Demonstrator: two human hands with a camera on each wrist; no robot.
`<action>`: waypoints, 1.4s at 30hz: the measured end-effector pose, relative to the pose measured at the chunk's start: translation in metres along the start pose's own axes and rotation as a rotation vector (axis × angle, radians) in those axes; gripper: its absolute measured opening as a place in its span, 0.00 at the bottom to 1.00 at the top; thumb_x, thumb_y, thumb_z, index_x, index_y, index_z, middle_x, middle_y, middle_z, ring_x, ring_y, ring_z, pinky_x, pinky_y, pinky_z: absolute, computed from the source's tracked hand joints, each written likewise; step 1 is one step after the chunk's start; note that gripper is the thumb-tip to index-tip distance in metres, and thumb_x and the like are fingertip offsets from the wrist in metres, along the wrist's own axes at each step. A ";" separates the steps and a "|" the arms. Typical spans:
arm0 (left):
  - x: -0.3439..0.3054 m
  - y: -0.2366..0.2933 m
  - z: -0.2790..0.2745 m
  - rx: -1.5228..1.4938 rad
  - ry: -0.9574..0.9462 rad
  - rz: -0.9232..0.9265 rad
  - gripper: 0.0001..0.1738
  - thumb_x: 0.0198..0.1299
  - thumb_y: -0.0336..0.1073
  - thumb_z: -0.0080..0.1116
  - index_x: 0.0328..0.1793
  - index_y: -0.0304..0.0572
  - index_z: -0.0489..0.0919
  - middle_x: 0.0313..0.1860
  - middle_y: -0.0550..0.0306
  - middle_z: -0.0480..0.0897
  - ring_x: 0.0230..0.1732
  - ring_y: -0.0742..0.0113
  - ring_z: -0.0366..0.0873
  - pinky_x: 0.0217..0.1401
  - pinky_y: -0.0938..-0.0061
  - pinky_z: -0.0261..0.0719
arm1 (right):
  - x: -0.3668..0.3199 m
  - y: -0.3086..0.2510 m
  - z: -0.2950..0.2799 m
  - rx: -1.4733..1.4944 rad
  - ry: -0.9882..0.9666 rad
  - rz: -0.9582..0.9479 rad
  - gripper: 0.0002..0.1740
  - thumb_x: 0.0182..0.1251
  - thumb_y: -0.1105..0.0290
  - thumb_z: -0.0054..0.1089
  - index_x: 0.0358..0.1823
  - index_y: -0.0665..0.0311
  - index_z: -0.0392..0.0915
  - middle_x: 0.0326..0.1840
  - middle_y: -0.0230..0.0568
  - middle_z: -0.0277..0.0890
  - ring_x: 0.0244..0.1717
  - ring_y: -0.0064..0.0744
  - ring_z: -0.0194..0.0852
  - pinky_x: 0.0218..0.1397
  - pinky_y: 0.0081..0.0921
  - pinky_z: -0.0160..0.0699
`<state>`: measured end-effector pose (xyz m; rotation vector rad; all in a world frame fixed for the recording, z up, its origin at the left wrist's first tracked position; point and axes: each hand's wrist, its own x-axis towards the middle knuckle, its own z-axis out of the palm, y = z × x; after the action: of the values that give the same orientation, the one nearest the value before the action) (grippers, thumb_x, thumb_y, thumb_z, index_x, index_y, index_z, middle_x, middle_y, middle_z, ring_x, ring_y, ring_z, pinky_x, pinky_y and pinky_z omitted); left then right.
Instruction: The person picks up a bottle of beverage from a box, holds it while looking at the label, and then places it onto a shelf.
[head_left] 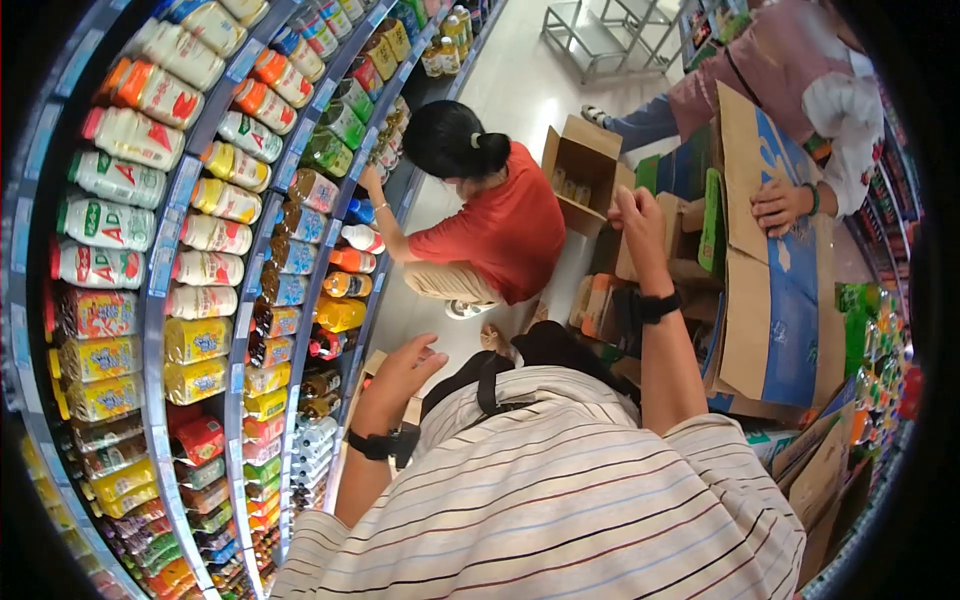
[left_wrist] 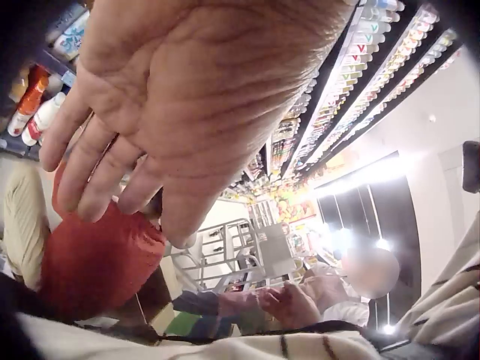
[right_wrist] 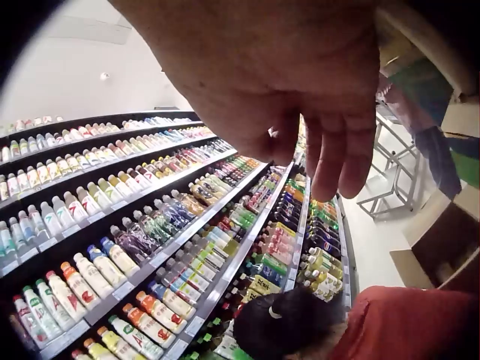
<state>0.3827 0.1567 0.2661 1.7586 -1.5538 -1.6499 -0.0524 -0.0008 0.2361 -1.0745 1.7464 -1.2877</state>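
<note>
My left hand (head_left: 398, 378) hovers in front of my waist on the shelf side, holding nothing. In the left wrist view its palm (left_wrist: 195, 90) faces the camera, and the fingers are relaxed and slightly bent. Bottled drinks (head_left: 342, 314) on the lower shelf are the goods closest to it. My right hand (head_left: 642, 232) is raised beside an open cardboard box (head_left: 690, 215), its fingers loosely bent. Nothing shows in its grasp in the right wrist view, where the fingers (right_wrist: 356, 154) hang down before the shelves.
A person in a red shirt (head_left: 510, 225) crouches ahead, reaching into the shelf. Another person's hand (head_left: 783, 207) rests on a large blue and brown carton (head_left: 775, 290) at right. An open box (head_left: 583, 165) stands on the floor, with metal step stools (head_left: 585, 45) farther back.
</note>
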 end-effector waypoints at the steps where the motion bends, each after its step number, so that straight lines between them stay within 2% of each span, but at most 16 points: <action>1: 0.000 -0.005 -0.005 0.008 -0.004 -0.008 0.30 0.68 0.45 0.68 0.69 0.32 0.77 0.49 0.44 0.85 0.51 0.60 0.83 0.56 0.67 0.80 | -0.006 -0.003 -0.002 -0.003 -0.006 -0.015 0.14 0.79 0.61 0.57 0.38 0.65 0.75 0.31 0.32 0.79 0.30 0.21 0.82 0.30 0.22 0.78; 2: 0.000 -0.007 -0.008 0.018 -0.001 -0.021 0.31 0.68 0.45 0.67 0.69 0.32 0.77 0.49 0.43 0.85 0.51 0.59 0.83 0.55 0.66 0.80 | -0.010 -0.004 -0.003 -0.002 -0.013 -0.027 0.13 0.79 0.62 0.57 0.39 0.65 0.75 0.32 0.33 0.79 0.30 0.21 0.82 0.30 0.22 0.78; 3: -0.001 -0.008 -0.012 0.036 0.000 -0.034 0.31 0.68 0.45 0.67 0.69 0.32 0.77 0.49 0.43 0.85 0.51 0.59 0.83 0.55 0.66 0.81 | -0.012 -0.004 -0.005 0.001 0.006 -0.063 0.10 0.79 0.64 0.54 0.45 0.65 0.76 0.37 0.34 0.79 0.31 0.21 0.81 0.32 0.21 0.79; 7: 0.006 -0.012 -0.022 0.183 -0.069 0.008 0.31 0.70 0.47 0.64 0.71 0.34 0.75 0.51 0.43 0.86 0.52 0.58 0.85 0.57 0.69 0.81 | -0.020 0.000 -0.022 -0.032 0.043 -0.037 0.10 0.79 0.68 0.52 0.54 0.63 0.75 0.42 0.34 0.78 0.37 0.21 0.81 0.34 0.20 0.79; 10: 0.011 -0.022 -0.016 0.269 -0.023 0.043 0.31 0.70 0.48 0.64 0.71 0.34 0.75 0.51 0.42 0.86 0.52 0.57 0.85 0.57 0.68 0.81 | -0.017 0.011 -0.039 -0.093 0.026 -0.062 0.09 0.78 0.69 0.53 0.53 0.63 0.75 0.41 0.33 0.78 0.36 0.20 0.80 0.34 0.20 0.78; 11: 0.013 -0.025 -0.015 0.267 -0.015 0.048 0.33 0.68 0.51 0.66 0.69 0.34 0.77 0.49 0.38 0.85 0.50 0.47 0.85 0.55 0.62 0.81 | -0.016 0.012 -0.043 -0.077 0.047 -0.021 0.09 0.77 0.69 0.55 0.52 0.64 0.76 0.40 0.34 0.78 0.34 0.20 0.79 0.33 0.20 0.77; 17: 0.031 -0.032 -0.014 0.309 -0.035 0.098 0.32 0.68 0.52 0.65 0.68 0.34 0.77 0.50 0.37 0.86 0.51 0.49 0.85 0.55 0.62 0.81 | -0.007 0.030 -0.041 -0.102 0.077 -0.148 0.11 0.75 0.70 0.56 0.52 0.68 0.75 0.40 0.39 0.79 0.34 0.25 0.81 0.33 0.24 0.81; 23: 0.056 -0.021 -0.009 0.314 -0.021 0.170 0.32 0.68 0.50 0.66 0.69 0.33 0.76 0.50 0.37 0.86 0.49 0.48 0.86 0.54 0.62 0.82 | 0.009 0.013 -0.012 -0.107 0.077 -0.126 0.12 0.73 0.71 0.56 0.52 0.70 0.76 0.43 0.45 0.81 0.36 0.31 0.84 0.38 0.29 0.88; 27: 0.078 -0.008 -0.007 0.305 0.021 0.179 0.33 0.68 0.51 0.65 0.69 0.32 0.76 0.49 0.38 0.87 0.49 0.48 0.86 0.54 0.62 0.82 | 0.056 0.029 0.004 -0.051 0.067 -0.092 0.12 0.70 0.71 0.56 0.51 0.70 0.77 0.41 0.45 0.82 0.33 0.31 0.84 0.36 0.28 0.87; 30: 0.099 0.019 -0.002 0.350 0.018 0.156 0.33 0.69 0.52 0.64 0.69 0.32 0.76 0.49 0.37 0.87 0.51 0.47 0.86 0.54 0.61 0.83 | 0.091 0.029 0.014 -0.120 0.075 -0.057 0.13 0.70 0.71 0.56 0.51 0.70 0.77 0.39 0.45 0.83 0.31 0.31 0.85 0.34 0.28 0.85; 31: 0.104 0.038 -0.001 0.345 -0.001 0.141 0.34 0.69 0.53 0.64 0.70 0.32 0.75 0.50 0.37 0.87 0.51 0.46 0.86 0.54 0.61 0.82 | 0.112 0.046 0.017 -0.100 0.083 -0.093 0.12 0.69 0.71 0.57 0.49 0.71 0.77 0.37 0.47 0.83 0.29 0.34 0.85 0.33 0.31 0.84; 34: 0.138 0.045 0.001 0.365 0.008 0.199 0.35 0.69 0.53 0.64 0.70 0.32 0.75 0.50 0.36 0.86 0.51 0.45 0.86 0.54 0.60 0.82 | 0.162 0.078 0.019 -0.159 0.059 -0.120 0.12 0.68 0.71 0.57 0.48 0.72 0.77 0.35 0.49 0.83 0.28 0.37 0.85 0.34 0.35 0.84; 35: 0.141 0.067 -0.002 0.354 -0.011 0.134 0.33 0.69 0.52 0.65 0.71 0.35 0.76 0.47 0.42 0.88 0.48 0.55 0.87 0.53 0.65 0.83 | 0.178 0.086 0.018 -0.165 0.058 -0.097 0.12 0.68 0.71 0.56 0.47 0.72 0.77 0.35 0.50 0.83 0.28 0.39 0.85 0.35 0.36 0.84; 38: 0.160 0.090 -0.008 0.291 0.081 0.113 0.34 0.69 0.52 0.65 0.71 0.34 0.75 0.46 0.42 0.88 0.46 0.56 0.86 0.52 0.65 0.83 | 0.211 0.090 0.021 -0.127 0.055 0.050 0.12 0.68 0.71 0.56 0.48 0.71 0.77 0.35 0.47 0.82 0.28 0.38 0.84 0.33 0.35 0.83; 39: 0.161 0.102 -0.012 0.272 0.068 0.071 0.35 0.69 0.52 0.64 0.71 0.33 0.74 0.49 0.35 0.86 0.51 0.44 0.86 0.54 0.59 0.82 | 0.221 0.095 0.022 -0.113 0.051 0.091 0.12 0.68 0.71 0.56 0.48 0.70 0.77 0.35 0.46 0.82 0.28 0.38 0.84 0.32 0.34 0.83; 42: 0.165 0.121 -0.009 0.308 0.103 -0.048 0.33 0.69 0.51 0.64 0.70 0.33 0.75 0.48 0.36 0.86 0.50 0.44 0.86 0.53 0.58 0.82 | 0.237 0.112 0.028 -0.089 -0.038 0.214 0.12 0.69 0.71 0.55 0.51 0.66 0.75 0.36 0.42 0.80 0.27 0.34 0.84 0.27 0.30 0.82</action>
<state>0.2930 -0.0279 0.2728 2.0103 -1.8074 -1.3724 -0.1479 -0.2095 0.1063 -0.9260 1.8490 -1.0603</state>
